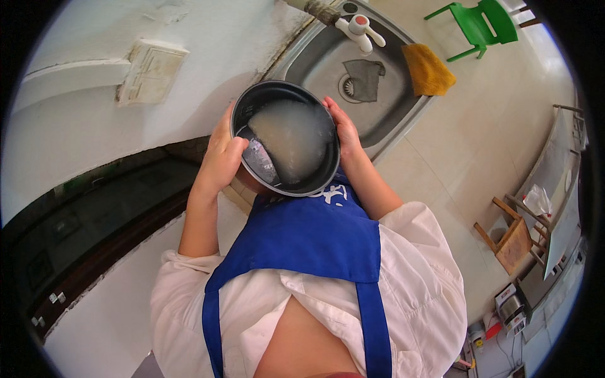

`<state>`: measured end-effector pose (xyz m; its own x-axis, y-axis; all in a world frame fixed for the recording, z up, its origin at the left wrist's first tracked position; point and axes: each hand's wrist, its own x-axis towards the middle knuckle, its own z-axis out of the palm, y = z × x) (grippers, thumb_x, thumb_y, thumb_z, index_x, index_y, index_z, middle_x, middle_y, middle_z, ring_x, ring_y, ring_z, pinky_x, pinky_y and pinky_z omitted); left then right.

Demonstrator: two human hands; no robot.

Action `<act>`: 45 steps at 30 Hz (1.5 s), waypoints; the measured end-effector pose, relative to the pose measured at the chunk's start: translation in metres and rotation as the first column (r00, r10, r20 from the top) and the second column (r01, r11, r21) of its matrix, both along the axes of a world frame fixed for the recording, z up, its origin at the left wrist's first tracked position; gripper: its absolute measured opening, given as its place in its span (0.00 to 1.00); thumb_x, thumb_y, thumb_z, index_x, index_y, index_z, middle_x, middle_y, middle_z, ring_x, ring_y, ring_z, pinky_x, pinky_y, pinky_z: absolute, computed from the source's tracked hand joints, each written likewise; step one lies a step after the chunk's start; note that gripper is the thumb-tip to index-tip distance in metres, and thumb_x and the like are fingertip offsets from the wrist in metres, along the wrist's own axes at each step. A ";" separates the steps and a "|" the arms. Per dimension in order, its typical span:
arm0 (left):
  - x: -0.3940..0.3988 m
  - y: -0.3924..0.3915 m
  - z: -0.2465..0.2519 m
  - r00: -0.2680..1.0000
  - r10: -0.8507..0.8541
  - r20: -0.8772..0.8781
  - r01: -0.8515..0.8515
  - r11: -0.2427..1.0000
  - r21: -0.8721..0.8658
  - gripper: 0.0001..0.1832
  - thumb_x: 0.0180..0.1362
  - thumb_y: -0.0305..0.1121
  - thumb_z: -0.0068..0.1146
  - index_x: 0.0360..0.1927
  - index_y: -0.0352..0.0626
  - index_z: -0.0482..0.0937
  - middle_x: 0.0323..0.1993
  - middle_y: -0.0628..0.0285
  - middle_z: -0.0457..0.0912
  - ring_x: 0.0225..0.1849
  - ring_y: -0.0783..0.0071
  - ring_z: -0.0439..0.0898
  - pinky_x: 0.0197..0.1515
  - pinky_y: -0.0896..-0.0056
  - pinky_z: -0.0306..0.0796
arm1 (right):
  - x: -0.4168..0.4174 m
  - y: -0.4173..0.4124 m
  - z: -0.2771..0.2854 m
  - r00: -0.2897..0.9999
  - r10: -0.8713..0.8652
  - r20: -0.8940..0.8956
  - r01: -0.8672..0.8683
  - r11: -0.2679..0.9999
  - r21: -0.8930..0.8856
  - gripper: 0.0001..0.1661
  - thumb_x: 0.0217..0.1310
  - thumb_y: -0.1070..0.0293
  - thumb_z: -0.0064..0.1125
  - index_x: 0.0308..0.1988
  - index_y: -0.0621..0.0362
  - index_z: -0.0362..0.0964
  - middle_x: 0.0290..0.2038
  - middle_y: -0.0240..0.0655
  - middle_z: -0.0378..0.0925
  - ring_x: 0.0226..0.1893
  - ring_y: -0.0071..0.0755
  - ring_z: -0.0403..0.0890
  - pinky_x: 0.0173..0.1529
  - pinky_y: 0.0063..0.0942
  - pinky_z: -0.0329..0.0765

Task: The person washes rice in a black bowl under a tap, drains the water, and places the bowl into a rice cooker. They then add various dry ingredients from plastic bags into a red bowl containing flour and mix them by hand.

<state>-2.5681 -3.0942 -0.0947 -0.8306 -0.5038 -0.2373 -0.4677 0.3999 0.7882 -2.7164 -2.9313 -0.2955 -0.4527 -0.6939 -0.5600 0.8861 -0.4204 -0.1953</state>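
Observation:
A dark metal inner pot (pixel 286 188), like that of a rice cooker, is held between both hands in front of the blue apron. Cloudy water lies in it over a pale layer that looks like rice (pixel 288 141). My left hand (pixel 222 158) grips the pot's left side, its thumb over the rim. My right hand (pixel 344 128) holds the opposite side, fingers along the outer wall. Both hands' remaining fingers are partly hidden behind the pot. Beyond the pot is a stainless steel sink (pixel 321 61), with a grey cloth (pixel 367 81) partly over its drain.
A white tap with a red-marked knob (pixel 360 24) reaches over the sink. A mustard-yellow towel (pixel 427 71) hangs on the sink's right edge. The wall (pixel 198 61) rises close on the left. On the floor stand a green plastic chair (pixel 482 26) and a wooden stool (pixel 513 243).

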 end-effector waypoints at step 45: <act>-0.026 0.027 0.026 0.977 -0.063 0.203 0.135 0.922 -0.362 0.32 0.55 0.36 0.39 0.64 0.34 0.57 0.60 0.42 0.65 0.59 0.43 0.63 0.64 0.55 0.55 | -0.020 -0.019 -0.061 0.950 0.245 0.196 -0.275 0.951 0.142 0.11 0.67 0.67 0.47 0.44 0.60 0.72 0.36 0.42 0.80 0.33 0.36 0.83 0.39 0.36 0.83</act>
<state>-2.5946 -3.0676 -0.0684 -0.8405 -0.5027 -0.2020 -0.5327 0.6989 0.4773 -2.7361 -2.9503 -0.3568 -0.1544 -0.6651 -0.7306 0.9864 -0.1460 -0.0755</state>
